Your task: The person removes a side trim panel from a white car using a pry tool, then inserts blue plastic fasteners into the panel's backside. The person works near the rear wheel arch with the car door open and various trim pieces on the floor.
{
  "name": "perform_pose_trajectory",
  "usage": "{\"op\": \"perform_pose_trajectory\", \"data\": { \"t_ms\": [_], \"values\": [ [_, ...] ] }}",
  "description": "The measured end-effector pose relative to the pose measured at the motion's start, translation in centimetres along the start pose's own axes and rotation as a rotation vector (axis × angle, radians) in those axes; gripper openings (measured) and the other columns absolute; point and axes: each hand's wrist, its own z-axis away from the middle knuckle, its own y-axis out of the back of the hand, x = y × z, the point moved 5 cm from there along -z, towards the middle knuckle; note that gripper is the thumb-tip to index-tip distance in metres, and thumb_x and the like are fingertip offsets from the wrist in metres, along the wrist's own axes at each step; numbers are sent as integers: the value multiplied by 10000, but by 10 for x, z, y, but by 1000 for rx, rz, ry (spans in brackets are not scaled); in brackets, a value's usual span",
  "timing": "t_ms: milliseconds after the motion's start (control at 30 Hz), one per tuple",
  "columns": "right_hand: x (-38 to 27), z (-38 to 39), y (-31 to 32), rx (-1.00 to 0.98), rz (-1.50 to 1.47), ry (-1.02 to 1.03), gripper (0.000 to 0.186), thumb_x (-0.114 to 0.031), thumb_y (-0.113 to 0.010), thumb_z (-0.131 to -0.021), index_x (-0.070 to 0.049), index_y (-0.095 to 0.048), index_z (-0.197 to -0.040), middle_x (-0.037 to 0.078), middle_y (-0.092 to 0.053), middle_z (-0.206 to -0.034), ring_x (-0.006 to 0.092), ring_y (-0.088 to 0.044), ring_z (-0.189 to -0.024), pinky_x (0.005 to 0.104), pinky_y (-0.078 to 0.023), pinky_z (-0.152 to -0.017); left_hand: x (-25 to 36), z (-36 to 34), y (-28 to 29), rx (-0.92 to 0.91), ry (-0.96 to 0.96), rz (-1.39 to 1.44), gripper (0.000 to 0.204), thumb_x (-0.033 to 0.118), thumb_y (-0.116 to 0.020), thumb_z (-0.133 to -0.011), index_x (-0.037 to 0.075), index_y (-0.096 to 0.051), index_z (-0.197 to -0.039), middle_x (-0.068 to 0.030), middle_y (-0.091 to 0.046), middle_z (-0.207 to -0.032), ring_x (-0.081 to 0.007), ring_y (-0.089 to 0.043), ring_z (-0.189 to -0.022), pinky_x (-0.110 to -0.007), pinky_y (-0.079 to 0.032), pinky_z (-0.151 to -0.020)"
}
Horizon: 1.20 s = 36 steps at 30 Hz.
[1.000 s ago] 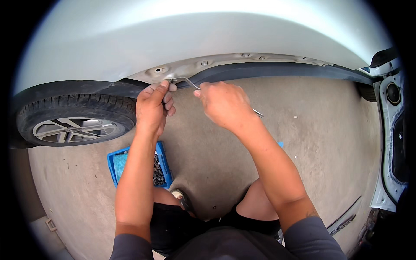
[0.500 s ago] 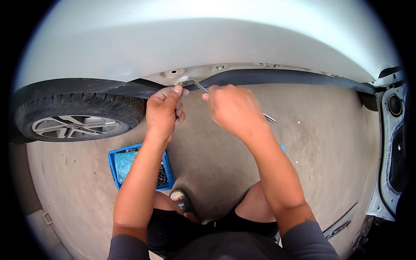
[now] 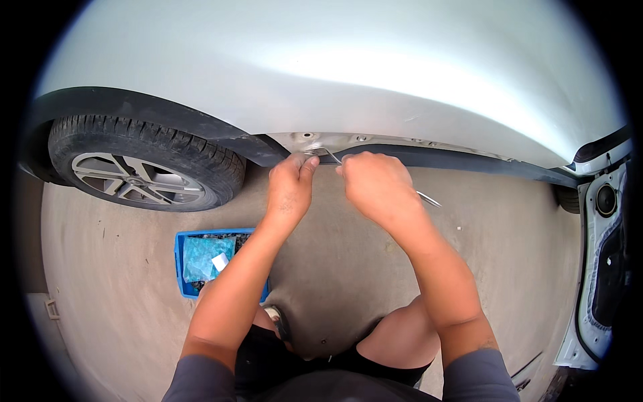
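I crouch beside a silver car body (image 3: 321,74). My left hand (image 3: 289,182) pinches at a small fastener on the bare sill (image 3: 315,142), where the black sill trim (image 3: 455,161) is off. My right hand (image 3: 375,187) grips a thin metal tool (image 3: 429,199); its hooked tip reaches the same spot by my left fingertips and its other end sticks out to the right. The two hands are almost touching under the sill.
A car wheel (image 3: 134,171) with a black arch trim sits at the left. A blue tray (image 3: 201,261) of small parts and a bag lies on the concrete floor (image 3: 509,234) by my left forearm. An open white door (image 3: 603,268) stands at the right.
The view has shifted, so the car and wheel sit lower and more to the right. Both hands stay at the same spot on the sill, working the tool.
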Motion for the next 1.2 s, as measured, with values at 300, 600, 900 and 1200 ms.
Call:
{"op": "perform_pose_trajectory", "data": {
  "t_ms": [300,600,900,1200],
  "values": [
    [15,-6,8,33,123,186,295,-265,-532,-990,-25,-697,-945,199,-703,-809,368,-694,-796,475,-544,-730,-5,9,-15,-199,621,720,331,338,-568,-1021,14,-606,-969,55,-372,-612,-75,-339,-505,-270,-340,-471],
    [22,-13,6,69,209,258,303,-303,-539,-985,-46,-675,-901,186,-697,-776,382,-688,-766,493,-536,-709,-10,11,-19,-178,543,696,280,297,-579,-1016,34,-582,-920,43,-394,-631,-85,-359,-519,-280,-352,-473],
    [34,-17,-5,215,240,356,337,-349,-569,-973,-50,-626,-827,177,-669,-689,391,-666,-657,501,-528,-626,-3,15,-26,-218,603,919,255,233,-610,-998,90,-494,-821,27,-419,-681,-90,-386,-567,-275,-357,-483],
    [18,-11,-6,223,258,244,318,-326,-548,-986,-44,-606,-851,204,-675,-722,392,-678,-701,496,-534,-628,7,24,-47,-299,657,1223,235,265,-620,-1001,67,-559,-889,44,-414,-671,-85,-381,-570,-263,-336,-485]
  ]
}}
